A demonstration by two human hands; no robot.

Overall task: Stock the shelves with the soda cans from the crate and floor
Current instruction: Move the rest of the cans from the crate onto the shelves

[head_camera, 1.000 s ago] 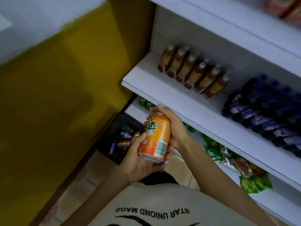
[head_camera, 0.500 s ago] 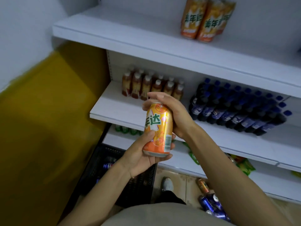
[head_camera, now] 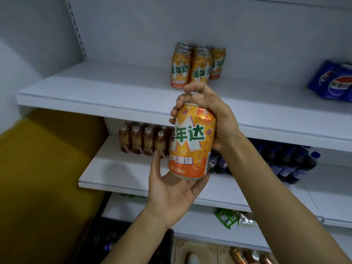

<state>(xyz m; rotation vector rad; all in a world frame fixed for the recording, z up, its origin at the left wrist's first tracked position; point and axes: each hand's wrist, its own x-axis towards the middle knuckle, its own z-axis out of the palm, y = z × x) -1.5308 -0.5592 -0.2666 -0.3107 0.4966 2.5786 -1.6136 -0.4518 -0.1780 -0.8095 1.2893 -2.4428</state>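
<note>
Your hands: right hand (head_camera: 213, 119) grips one orange can (head_camera: 191, 143) from the top; left hand (head_camera: 171, 193) cups its base.
Top shelf (head_camera: 106, 92): several orange cans (head_camera: 198, 65), exact count unclear; two blue cans (head_camera: 333, 80) show.

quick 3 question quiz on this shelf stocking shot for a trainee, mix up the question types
1. True or false: the orange can in the person's hands already stands on the top shelf.
2. Which hand grips the top of the can? A) left hand B) right hand C) neither
3. Fill in: the cans already standing on the top shelf nearest the held one are coloured ____.

Key
1. False: it is held in front of the shelves, off any surface.
2. B: the right hand curls over the top, while the left hand supports the base.
3. Orange: the orange cans on the shelf match it; blue cans stand far to the right.
</note>
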